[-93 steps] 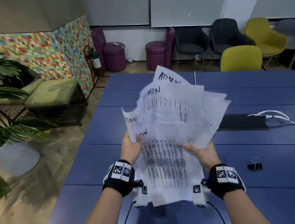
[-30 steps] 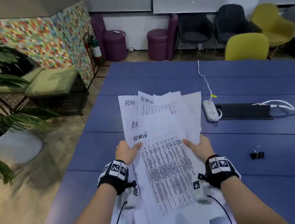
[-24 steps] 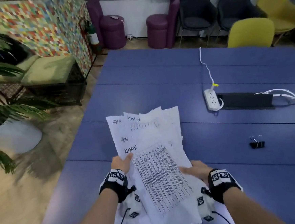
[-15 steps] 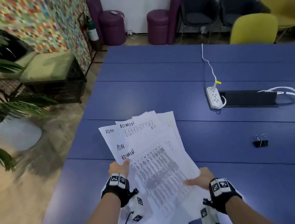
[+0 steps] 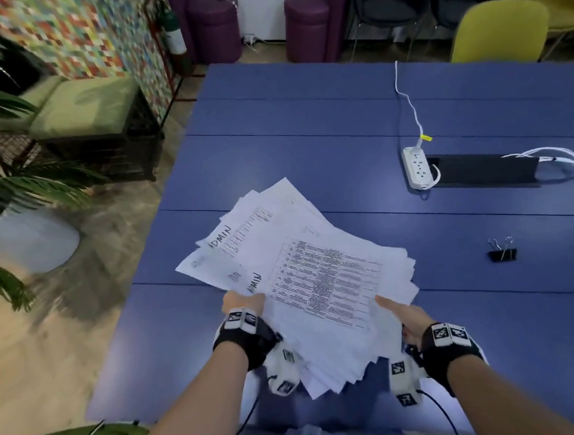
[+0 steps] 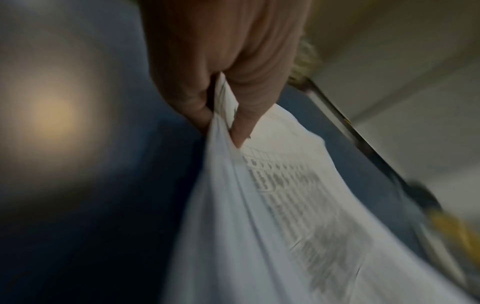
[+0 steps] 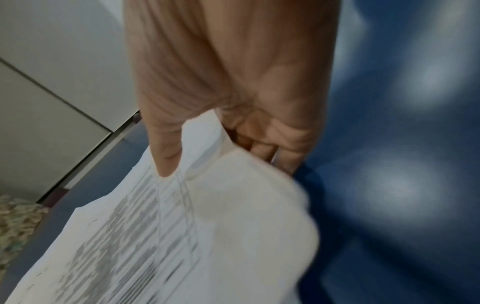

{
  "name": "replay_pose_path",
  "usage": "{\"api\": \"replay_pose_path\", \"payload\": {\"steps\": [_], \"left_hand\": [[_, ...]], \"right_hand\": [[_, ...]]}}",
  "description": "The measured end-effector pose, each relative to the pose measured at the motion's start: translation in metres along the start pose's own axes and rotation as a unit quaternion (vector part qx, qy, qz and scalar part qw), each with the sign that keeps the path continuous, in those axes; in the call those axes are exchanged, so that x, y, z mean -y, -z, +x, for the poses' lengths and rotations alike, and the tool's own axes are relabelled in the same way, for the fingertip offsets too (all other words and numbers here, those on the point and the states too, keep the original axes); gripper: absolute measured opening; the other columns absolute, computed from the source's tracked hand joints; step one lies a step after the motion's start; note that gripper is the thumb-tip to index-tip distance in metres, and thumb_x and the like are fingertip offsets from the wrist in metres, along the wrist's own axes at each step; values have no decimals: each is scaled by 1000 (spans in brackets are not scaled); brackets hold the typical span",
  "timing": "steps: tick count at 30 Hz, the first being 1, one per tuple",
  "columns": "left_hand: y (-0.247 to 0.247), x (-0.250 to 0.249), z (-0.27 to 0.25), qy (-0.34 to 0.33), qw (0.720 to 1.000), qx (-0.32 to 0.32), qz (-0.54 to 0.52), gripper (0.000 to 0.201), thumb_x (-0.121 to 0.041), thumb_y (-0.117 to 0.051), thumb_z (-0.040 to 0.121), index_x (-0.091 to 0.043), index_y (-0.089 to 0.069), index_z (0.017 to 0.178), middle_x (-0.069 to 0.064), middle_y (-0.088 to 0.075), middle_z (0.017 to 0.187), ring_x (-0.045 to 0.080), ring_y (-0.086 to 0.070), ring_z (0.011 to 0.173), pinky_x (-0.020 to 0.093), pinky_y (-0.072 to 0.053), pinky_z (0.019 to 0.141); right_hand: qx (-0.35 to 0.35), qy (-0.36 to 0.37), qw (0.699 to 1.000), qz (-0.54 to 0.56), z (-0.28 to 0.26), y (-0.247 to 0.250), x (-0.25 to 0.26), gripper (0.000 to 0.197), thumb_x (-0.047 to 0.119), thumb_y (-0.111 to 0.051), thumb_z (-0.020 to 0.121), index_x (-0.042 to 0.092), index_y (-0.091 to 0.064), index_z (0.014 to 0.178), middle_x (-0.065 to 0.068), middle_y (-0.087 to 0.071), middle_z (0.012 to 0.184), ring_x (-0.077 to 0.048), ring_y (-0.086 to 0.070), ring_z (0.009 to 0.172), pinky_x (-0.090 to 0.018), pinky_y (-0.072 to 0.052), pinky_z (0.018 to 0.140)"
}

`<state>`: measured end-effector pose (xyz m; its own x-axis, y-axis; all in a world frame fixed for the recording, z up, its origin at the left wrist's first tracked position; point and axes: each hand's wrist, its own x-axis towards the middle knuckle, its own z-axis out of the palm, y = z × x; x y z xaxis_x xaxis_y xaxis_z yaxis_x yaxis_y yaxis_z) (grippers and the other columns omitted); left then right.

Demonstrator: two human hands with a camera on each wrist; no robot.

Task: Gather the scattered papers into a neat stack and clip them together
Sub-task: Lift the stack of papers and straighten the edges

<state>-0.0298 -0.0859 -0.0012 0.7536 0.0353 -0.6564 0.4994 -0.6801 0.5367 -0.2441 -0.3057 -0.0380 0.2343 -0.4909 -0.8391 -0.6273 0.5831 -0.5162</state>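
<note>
A fanned, uneven bundle of white printed papers [image 5: 304,277], some marked ADMIN, hangs low over the near part of the blue table [image 5: 324,139]. My left hand [image 5: 242,301] grips the bundle's left edge; in the left wrist view thumb and fingers [image 6: 197,107] pinch the papers [image 6: 272,216]. My right hand [image 5: 401,314] holds the right edge, thumb on top; the right wrist view shows the thumb [image 7: 166,156] over the papers [image 7: 182,236] and the other fingers beneath. A black binder clip [image 5: 502,253] lies on the table to the right, apart from both hands.
A white power strip [image 5: 418,172] with its cord lies beside a black cable hatch [image 5: 484,171] at the table's middle right, with white cables [image 5: 555,158] further right. Chairs and purple stools stand beyond the far edge. A plant and green bench are left.
The bundle has come down from upright in front of me to low over the table and turned clockwise, its top now pointing far left. Both hands kept hold of it.
</note>
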Motion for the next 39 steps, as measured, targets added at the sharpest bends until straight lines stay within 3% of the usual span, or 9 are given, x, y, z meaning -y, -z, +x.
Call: {"api": "replay_pose_path", "payload": {"steps": [4,9,16,20,25,28,32,35,39], "left_hand": [[-19,-3,0,-57,995,20,82,33,-26,-77,73,-9,-50,77,0,-53,72,18,-55,67,26,-43,59],[6,24,23,-10,999,1,36,93,-26,-88,58,5,-37,129,21,-54,129,33,-56,115,39,-50,93],[66,30,63,-46,988,-47,143,106,-28,-86,59,-4,-23,141,19,-38,142,37,-43,128,46,-41,102],[60,28,62,-162,955,-13,247,74,-31,-76,73,-7,-42,134,16,-43,138,33,-41,128,42,-38,104],[60,28,62,-154,963,-97,201,13,-11,-55,87,-11,-66,94,15,-68,103,34,-61,97,35,-49,79],[64,26,63,-154,959,-86,223,16,-11,-53,84,-18,-59,72,15,-68,94,33,-58,83,33,-47,72],[66,11,70,-116,958,-33,258,16,-7,-51,85,-8,-66,92,19,-64,111,36,-58,102,35,-47,85],[65,3,76,-130,960,-9,247,27,-10,-55,83,-4,-61,109,15,-61,116,35,-58,108,33,-47,89],[53,-9,80,-175,968,60,172,66,-40,-63,81,-7,-43,135,15,-44,139,33,-47,124,41,-40,105]], "right_hand": [[-51,22,992,-112,-3,-3,2,104,46,-78,70,-2,-26,145,-17,-34,149,-36,-40,132,-41,-39,98],[-94,110,970,-195,-4,-6,19,53,23,-76,76,-5,-58,117,-21,-64,116,-32,-63,100,-41,-52,87],[-75,180,968,-159,-2,26,31,33,21,-74,79,5,-66,107,-14,-70,103,-30,-67,93,-41,-53,84],[-164,148,942,-251,3,28,17,28,19,-55,90,6,-63,114,-18,-65,115,-36,-60,103,-39,-49,89],[-296,144,893,-307,-9,38,15,15,16,-57,88,8,-60,75,-17,-59,78,-32,-50,72,-29,-40,62],[-225,108,893,-375,-18,44,18,18,19,-60,84,10,-53,70,-13,-57,80,-32,-62,86,-28,-43,66],[-87,6,857,-507,-16,49,17,14,26,-53,86,15,-53,77,-7,-52,92,-18,-52,86,-22,-44,74],[-122,54,914,-383,-7,52,20,20,17,-62,71,-1,-55,67,-10,-53,73,-22,-54,69,-23,-38,58],[-82,61,989,-110,-11,29,18,7,-2,-72,73,-2,-65,77,-20,-69,91,-30,-66,78,-40,-54,75]]}}
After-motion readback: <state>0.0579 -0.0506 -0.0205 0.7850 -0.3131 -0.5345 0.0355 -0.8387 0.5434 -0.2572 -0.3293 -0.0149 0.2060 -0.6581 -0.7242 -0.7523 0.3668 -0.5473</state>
